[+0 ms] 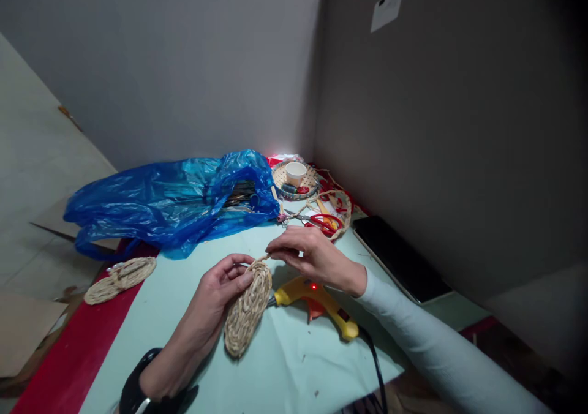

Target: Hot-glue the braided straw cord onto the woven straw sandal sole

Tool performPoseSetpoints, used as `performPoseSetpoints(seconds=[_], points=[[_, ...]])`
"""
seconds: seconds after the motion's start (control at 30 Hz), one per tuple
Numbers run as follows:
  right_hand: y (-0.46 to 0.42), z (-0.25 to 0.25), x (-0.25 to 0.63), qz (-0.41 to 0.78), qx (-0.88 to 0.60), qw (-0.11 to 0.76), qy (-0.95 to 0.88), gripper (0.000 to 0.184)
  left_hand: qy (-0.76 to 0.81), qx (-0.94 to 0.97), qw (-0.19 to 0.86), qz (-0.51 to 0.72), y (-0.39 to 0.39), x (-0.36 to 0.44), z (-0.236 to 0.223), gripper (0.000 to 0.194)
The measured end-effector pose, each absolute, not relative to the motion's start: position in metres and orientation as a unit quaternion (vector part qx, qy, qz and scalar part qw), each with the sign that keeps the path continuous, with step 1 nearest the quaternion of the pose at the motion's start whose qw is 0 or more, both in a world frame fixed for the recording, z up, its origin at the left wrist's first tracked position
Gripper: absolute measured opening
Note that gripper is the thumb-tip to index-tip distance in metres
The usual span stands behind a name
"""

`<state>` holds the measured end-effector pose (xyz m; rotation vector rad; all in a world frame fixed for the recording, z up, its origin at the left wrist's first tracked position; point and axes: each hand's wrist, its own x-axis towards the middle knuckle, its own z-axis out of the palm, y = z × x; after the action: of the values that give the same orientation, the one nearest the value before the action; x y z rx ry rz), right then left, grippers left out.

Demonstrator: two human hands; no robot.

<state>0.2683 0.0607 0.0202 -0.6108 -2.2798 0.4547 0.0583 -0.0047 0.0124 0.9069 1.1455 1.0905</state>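
My left hand (225, 285) grips an oval coil of braided straw cord (248, 313) near its upper end, thumb on the face and fingers behind. At the top of the coil, the fingertips of my right hand (305, 252) pinch the cord's end (263, 258). A yellow glue gun (316, 297) with a red light lies on the table under my right wrist, its nozzle close beside the coil. On the red cloth at the left rests a small straw slipper-shaped piece (120, 280) made of coiled cord.
A blue plastic bag (174, 199) lies at the back left. Behind my right hand are red-handled scissors (325, 223), a woven tray (309, 187) with a white cup (295, 173), and loose cord. A dark tablet (399, 258) lies at the right. Walls stand behind and right.
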Motion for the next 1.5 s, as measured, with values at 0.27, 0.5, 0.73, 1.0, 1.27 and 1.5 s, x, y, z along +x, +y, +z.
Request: performPoseSetpoints(seconds=[0.27,0.5,0.73,1.0,1.27,1.5], points=[[0.069,0.06,0.283,0.255,-0.181,0.354,-0.881,0.01,0.484,0.422,0.624,0.446,0.005,0.06,0.023,0.029],[0.084,0.059,0.284,0.31,-0.173,0.357,-0.864,0.013,0.47,0.439,0.632,0.432,0.0,0.064,0.025,0.024],[0.08,0.037,0.271,0.287,-0.146,0.35,-0.88,0.019,0.489,0.44,0.624,0.422,-0.004,0.062,0.02,0.02],[0.069,0.035,0.265,0.248,-0.191,0.334,-0.889,0.03,0.491,0.444,0.586,0.469,-0.007,0.059,0.016,0.012],[0.068,0.031,0.261,0.21,-0.203,0.315,-0.903,0.031,0.467,0.443,0.575,0.505,-0.005,0.059,0.014,0.019],[0.057,0.023,0.251,0.157,-0.222,0.264,-0.926,0.064,0.456,0.454,0.573,0.508,-0.007,0.058,0.009,0.035]])
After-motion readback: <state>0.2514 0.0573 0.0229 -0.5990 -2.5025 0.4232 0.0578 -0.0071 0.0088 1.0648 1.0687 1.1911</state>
